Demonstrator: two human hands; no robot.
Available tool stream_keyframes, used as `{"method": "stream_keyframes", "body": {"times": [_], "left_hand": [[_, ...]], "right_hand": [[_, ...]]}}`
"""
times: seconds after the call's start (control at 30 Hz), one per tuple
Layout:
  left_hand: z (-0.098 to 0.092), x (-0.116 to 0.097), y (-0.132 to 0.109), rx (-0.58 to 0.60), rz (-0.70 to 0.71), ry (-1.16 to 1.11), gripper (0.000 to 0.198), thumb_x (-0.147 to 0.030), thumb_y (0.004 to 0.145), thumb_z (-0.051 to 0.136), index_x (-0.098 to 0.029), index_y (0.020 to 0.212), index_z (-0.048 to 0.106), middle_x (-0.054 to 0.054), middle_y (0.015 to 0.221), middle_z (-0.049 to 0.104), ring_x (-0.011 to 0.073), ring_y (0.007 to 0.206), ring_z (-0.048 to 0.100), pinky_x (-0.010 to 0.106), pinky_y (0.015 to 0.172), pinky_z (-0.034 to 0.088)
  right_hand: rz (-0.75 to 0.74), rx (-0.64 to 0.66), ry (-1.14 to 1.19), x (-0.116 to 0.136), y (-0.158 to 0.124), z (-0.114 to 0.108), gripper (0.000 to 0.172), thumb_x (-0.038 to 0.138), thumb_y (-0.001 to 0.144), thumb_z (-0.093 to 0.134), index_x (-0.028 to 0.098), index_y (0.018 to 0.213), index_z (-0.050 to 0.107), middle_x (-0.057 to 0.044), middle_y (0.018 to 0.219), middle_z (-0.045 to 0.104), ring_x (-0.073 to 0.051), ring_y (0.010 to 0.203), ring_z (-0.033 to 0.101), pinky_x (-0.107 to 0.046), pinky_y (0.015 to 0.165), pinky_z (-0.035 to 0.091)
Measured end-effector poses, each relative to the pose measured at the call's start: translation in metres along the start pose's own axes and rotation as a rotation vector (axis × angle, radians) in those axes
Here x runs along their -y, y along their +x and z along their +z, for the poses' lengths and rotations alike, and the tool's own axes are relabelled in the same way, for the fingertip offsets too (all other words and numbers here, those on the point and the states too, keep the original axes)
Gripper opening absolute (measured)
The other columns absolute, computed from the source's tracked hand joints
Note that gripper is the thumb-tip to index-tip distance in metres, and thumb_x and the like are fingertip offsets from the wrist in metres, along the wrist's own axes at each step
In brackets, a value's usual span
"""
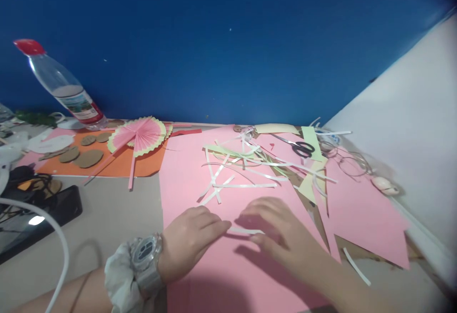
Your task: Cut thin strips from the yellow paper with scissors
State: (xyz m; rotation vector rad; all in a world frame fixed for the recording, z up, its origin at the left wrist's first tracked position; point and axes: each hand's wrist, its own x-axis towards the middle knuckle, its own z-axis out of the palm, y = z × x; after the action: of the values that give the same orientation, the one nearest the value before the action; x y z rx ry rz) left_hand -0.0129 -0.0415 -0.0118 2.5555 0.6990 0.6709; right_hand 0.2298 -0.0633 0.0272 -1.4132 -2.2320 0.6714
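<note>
A narrow white paper strip spans the gap between my hands, just over a large pink paper sheet. Its left end is pinched in my left hand, which wears a clear-cased watch and a white scrunchie at the wrist. My right hand curves over the strip's right end, thumb close to it and fingers apart from the thumb; whether the thumb touches the strip I cannot tell. Beyond both hands, several loose white strips lie tangled on the pink sheet.
Black-handled scissors lie at the back right near glasses and a pale computer mouse. At the left are a pink folded paper fan, cardboard ovals on orange paper, a bottle, a black phone and a white cable.
</note>
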Motion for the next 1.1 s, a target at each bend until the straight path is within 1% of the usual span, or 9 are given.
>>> {"method": "stream_keyframes", "body": {"times": [0.1,0.17,0.23,0.33,0.53,0.63,0.77,0.97,1.1], "left_hand": [[-0.001,0.0,0.003,-0.008,-0.16,-0.069,0.027,-0.011,0.094,0.046,-0.017,0.117,0.058,0.005,0.095,0.071,0.0183,0.086,0.06,0.032,0.08,0.046],[-0.004,0.001,0.007,-0.006,-0.305,-0.15,0.022,-0.017,0.096,0.045,-0.021,0.111,0.06,0.002,0.091,0.069,0.0162,0.086,0.06,0.029,0.08,0.045],[-0.007,0.001,0.01,-0.006,-0.459,-0.222,0.019,-0.022,0.096,0.045,-0.022,0.096,0.063,0.0,0.082,0.066,0.0148,0.08,0.06,0.028,0.075,0.045],[-0.009,0.003,0.012,0.002,-0.609,-0.27,0.023,-0.027,0.095,0.046,-0.021,0.077,0.061,-0.001,0.073,0.06,0.0147,0.071,0.057,0.028,0.067,0.043],[-0.007,0.005,0.009,-0.07,-0.692,-0.226,0.026,-0.034,0.093,0.045,-0.021,0.073,0.055,0.0,0.071,0.053,0.0157,0.068,0.052,0.028,0.063,0.04],[-0.006,0.005,0.009,-0.094,-0.729,-0.199,0.032,-0.039,0.093,0.044,-0.021,0.068,0.051,-0.001,0.067,0.05,0.0152,0.063,0.049,0.028,0.06,0.038],[-0.007,0.005,0.011,-0.126,-0.775,-0.163,0.038,-0.042,0.092,0.043,-0.021,0.06,0.041,-0.003,0.061,0.045,0.0142,0.058,0.045,0.028,0.057,0.037],[-0.008,0.008,0.011,-0.114,-0.779,-0.217,0.041,-0.042,0.096,0.036,-0.021,0.062,0.044,0.0,0.065,0.05,0.016,0.064,0.05,0.03,0.062,0.042],[-0.009,0.011,0.011,-0.13,-0.704,-0.186,0.036,-0.039,0.096,0.038,-0.022,0.064,0.044,0.001,0.07,0.052,0.0178,0.071,0.052,0.033,0.068,0.045]], "right_hand": [[0.003,0.097,0.067,-0.004,0.003,0.016,0.014,0.035,0.089,0.062,0.022,0.094,0.063,-0.002,0.087,0.067,-0.02,0.084,0.059,-0.035,0.076,0.047],[0.028,0.086,0.111,-0.011,0.005,0.024,0.019,0.031,0.096,0.049,0.021,0.084,0.061,-0.002,0.078,0.064,-0.019,0.076,0.056,-0.034,0.073,0.043],[0.096,0.063,0.187,-0.018,0.006,0.027,0.027,0.028,0.099,0.041,0.02,0.078,0.057,-0.001,0.075,0.06,-0.017,0.072,0.055,-0.031,0.068,0.042],[0.173,0.045,0.252,-0.026,0.006,0.025,0.026,0.027,0.098,0.043,0.021,0.075,0.053,-0.001,0.075,0.057,-0.017,0.071,0.054,-0.029,0.065,0.041],[0.206,-0.017,0.288,-0.026,0.002,0.02,0.028,0.028,0.098,0.041,0.021,0.073,0.048,0.001,0.073,0.054,-0.016,0.069,0.053,-0.028,0.067,0.04],[0.259,-0.045,0.3,-0.025,0.001,0.019,0.028,0.032,0.099,0.041,0.021,0.076,0.053,0.0,0.075,0.057,-0.016,0.072,0.055,-0.027,0.069,0.04],[0.336,0.005,0.354,-0.024,0.001,0.019,0.031,0.035,0.1,0.039,0.021,0.079,0.058,0.001,0.069,0.06,-0.016,0.068,0.057,-0.027,0.067,0.041],[0.398,-0.044,0.423,-0.028,-0.002,0.018,0.026,0.034,0.097,0.044,0.021,0.075,0.051,0.002,0.064,0.056,-0.016,0.06,0.054,-0.027,0.058,0.04],[0.319,-0.078,0.308,-0.032,-0.001,0.017,0.025,0.029,0.098,0.041,0.022,0.075,0.047,-0.002,0.077,0.057,-0.019,0.072,0.055,-0.031,0.065,0.042]]}}
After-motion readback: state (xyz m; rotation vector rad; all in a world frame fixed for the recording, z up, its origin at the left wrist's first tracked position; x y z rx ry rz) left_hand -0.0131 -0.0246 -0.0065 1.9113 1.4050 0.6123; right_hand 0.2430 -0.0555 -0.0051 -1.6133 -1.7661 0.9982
